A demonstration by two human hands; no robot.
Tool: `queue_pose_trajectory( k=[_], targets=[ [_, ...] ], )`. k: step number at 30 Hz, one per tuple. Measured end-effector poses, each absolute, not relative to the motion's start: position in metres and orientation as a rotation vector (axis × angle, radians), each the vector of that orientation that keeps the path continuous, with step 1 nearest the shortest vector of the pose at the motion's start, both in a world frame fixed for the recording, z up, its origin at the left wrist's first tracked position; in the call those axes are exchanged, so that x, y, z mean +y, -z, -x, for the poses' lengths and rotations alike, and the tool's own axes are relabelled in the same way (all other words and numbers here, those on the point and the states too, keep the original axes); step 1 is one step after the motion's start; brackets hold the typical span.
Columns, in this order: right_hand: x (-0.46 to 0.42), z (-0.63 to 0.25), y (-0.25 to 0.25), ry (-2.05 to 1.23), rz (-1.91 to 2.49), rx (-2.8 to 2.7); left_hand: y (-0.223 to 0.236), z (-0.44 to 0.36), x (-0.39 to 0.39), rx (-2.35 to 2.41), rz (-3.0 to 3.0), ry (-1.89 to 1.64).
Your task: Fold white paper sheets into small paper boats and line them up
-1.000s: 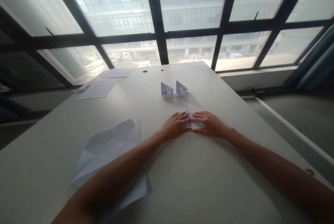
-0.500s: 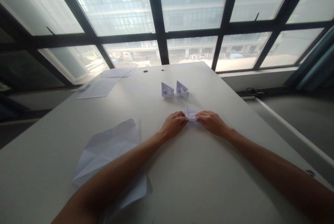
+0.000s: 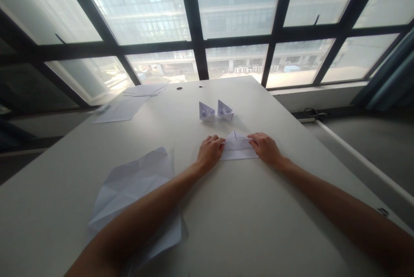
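Note:
A folded sheet of white paper point(image 3: 239, 150) lies on the table, with a peaked top and a wide flat strip along its near side. My left hand point(image 3: 210, 151) pinches its left end, fingers curled at the edge. At the opposite end, my right hand point(image 3: 264, 147) grips the paper between thumb and fingers. Just beyond stand two folded paper boats, a left one point(image 3: 206, 112) and a right one point(image 3: 224, 110), side by side and apart from both hands.
A large creased paper sheet point(image 3: 136, 186) lies partly beneath my left forearm. More flat sheets point(image 3: 121, 111) are at the table's far left. The white table point(image 3: 226, 225) reaches towards tall windows, and a blue curtain point(image 3: 381, 79) hangs at the right.
My hands have moved apart along the paper. Its near strip now lies flat and shows widely between them, where before only a small part was visible. The boats have stayed put.

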State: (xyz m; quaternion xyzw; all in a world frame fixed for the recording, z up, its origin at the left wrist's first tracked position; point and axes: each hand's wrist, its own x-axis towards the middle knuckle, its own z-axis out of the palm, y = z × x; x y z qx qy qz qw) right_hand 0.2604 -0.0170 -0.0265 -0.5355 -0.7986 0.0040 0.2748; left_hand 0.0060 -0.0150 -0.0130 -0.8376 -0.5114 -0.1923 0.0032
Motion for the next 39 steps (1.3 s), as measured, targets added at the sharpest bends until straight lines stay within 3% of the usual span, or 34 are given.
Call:
queue_pose_trajectory(
  k=[5, 9, 14, 18, 24, 39],
  targets=[
    [-0.016, -0.262, 0.030, 0.049, 1.515, -2.118, 0.010, -0.008, -0.017, -1.567, 2.598, 0.611],
    [-0.015, -0.261, 0.032, 0.133, 1.470, -2.101, 0.008, -0.014, -0.019, -1.280, 2.731, 0.661],
    [-0.018, -0.258, 0.029, 0.219, 1.442, -2.098, 0.014, -0.021, -0.024, -1.034, 3.017, 0.470],
    [-0.020, -0.254, 0.028, 0.131, 1.309, -2.190, 0.018, -0.019, -0.023, -1.049, 3.121, 0.311],
    [-0.017, -0.250, 0.035, -0.133, 1.099, -2.345, 0.018, -0.019, -0.022, -1.116, 3.108, 0.342],
    [-0.016, -0.254, 0.035, -0.209, 1.122, -2.433, 0.029, -0.019, -0.018, -1.288, 3.027, 0.385]
  ],
)
